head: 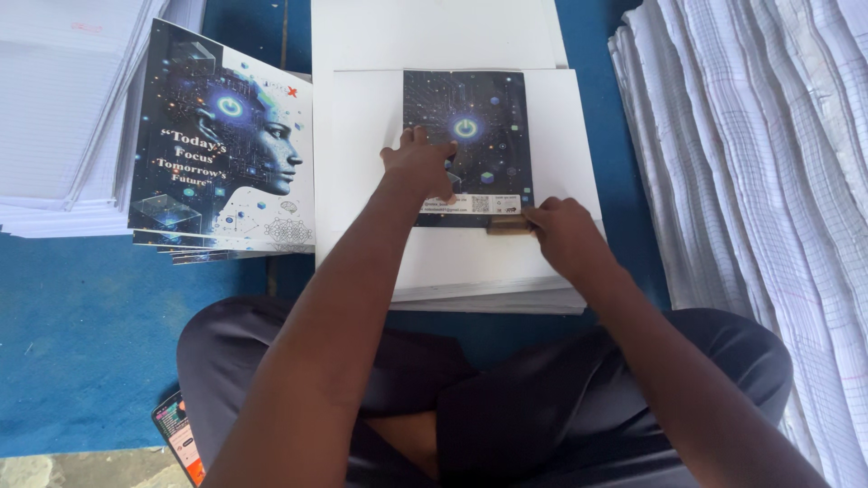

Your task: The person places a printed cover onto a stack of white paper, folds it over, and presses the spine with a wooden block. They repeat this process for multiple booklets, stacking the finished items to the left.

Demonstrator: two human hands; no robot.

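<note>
A dark printed cover sheet (488,117) with a glowing ring design lies on a stack of white sheets (362,163) in front of me. My left hand (419,164) presses flat on the cover's left side. My right hand (565,235) grips a small brown block (508,224) at the cover's lower right corner, resting on its bottom edge.
A pile of printed covers (226,145) showing a face in profile sits at the left. Stacks of ruled paper (54,99) lie at the far left, fanned ruled sheets (759,181) at the right. Blue floor (81,325) surrounds them. A phone (181,436) lies by my left knee.
</note>
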